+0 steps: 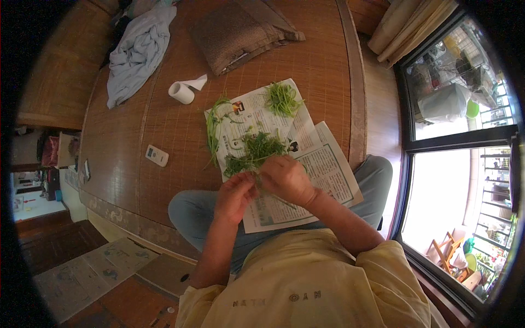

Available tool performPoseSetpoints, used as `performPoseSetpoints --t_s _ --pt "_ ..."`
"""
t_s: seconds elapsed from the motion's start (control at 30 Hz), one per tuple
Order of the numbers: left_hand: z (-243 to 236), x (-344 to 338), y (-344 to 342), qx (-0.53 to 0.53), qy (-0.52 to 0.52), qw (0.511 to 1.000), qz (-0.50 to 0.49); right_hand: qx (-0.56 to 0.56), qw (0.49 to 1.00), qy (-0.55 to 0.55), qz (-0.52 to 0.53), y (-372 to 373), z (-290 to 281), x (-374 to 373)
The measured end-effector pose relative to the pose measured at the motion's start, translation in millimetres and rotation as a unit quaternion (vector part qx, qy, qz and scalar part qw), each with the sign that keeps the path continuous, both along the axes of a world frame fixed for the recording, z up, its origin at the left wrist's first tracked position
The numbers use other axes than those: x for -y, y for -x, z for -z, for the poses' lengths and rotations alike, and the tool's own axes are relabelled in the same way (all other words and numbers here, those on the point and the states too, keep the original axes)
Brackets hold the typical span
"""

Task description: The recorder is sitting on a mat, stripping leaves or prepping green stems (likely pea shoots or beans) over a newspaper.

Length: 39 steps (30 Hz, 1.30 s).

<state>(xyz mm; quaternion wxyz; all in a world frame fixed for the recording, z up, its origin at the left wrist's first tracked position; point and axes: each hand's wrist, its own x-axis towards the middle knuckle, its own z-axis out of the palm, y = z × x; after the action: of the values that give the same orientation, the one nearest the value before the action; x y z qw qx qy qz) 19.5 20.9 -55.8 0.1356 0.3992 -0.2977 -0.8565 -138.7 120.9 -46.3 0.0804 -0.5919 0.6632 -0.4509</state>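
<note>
Taking the heap of leafy greens [265, 146] as the centre of the clock, the person's left hand [235, 195] is at seven o'clock and the right hand [287, 177] between four and five, both at the heap's near edge. The fingers of each hand are drawn together and look clamped on the greens, with the fingertips close to one another; exactly which stem lies between them is too small to tell.

The greens lie on printed newspaper [328, 175], spread in front of the person's crossed legs and partly over them, on a bed-like platform covered with a brown woven mat [180, 128]. At one o'clock, on the far part of the paper, sits a compact bundle of pale green stems [283, 99], well clear of the hands. At ten o'clock, longer loose stems [212, 134] run along the paper's left edge, some spilling past it.

The sorting of the greens looks partly done, to judge by the separate bundle; the central heap and perhaps the loose stems seem to be what is left.

Further out, a white paper roll [182, 94] stands at ten o'clock, a white remote control [157, 155] lies at nine, and a brown cushion [240, 35] at twelve.
</note>
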Motion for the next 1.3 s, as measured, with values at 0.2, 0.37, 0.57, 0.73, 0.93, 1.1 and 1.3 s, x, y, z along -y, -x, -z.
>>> performPoseSetpoints --t_s 0.2,0.37,0.57,0.73,0.93,1.1,1.3 --pt "6.9 2.8 -7.3 -0.014 -0.002 1.000 0.011 0.048 0.998 -0.024 0.036 16.0 1.4 0.2" --pt "4.7 6.3 -13.1 0.008 -0.012 1.000 -0.002 0.075 0.993 -0.012 0.085 31.3 -1.4 -1.7" --pt "19.6 16.5 -27.3 -0.004 -0.039 0.998 -0.042 0.083 0.987 -0.022 0.132 39.4 2.7 -3.7" --pt "27.2 27.2 -41.9 0.005 -0.061 0.991 -0.120 0.073 0.989 -0.033 0.122 40.1 -1.6 -3.5" --pt "-1.5 17.5 -29.5 0.050 -0.005 0.993 -0.110 0.011 0.994 -0.032 0.107 41.1 -7.2 4.6" --pt "3.2 6.5 -24.6 0.042 0.049 0.996 -0.061 -0.028 0.996 -0.041 0.072 37.7 -0.3 23.7" --pt "-11.4 -3.7 -11.2 0.035 0.066 0.997 -0.032 -0.009 0.994 -0.102 0.050 27.7 14.9 29.7"
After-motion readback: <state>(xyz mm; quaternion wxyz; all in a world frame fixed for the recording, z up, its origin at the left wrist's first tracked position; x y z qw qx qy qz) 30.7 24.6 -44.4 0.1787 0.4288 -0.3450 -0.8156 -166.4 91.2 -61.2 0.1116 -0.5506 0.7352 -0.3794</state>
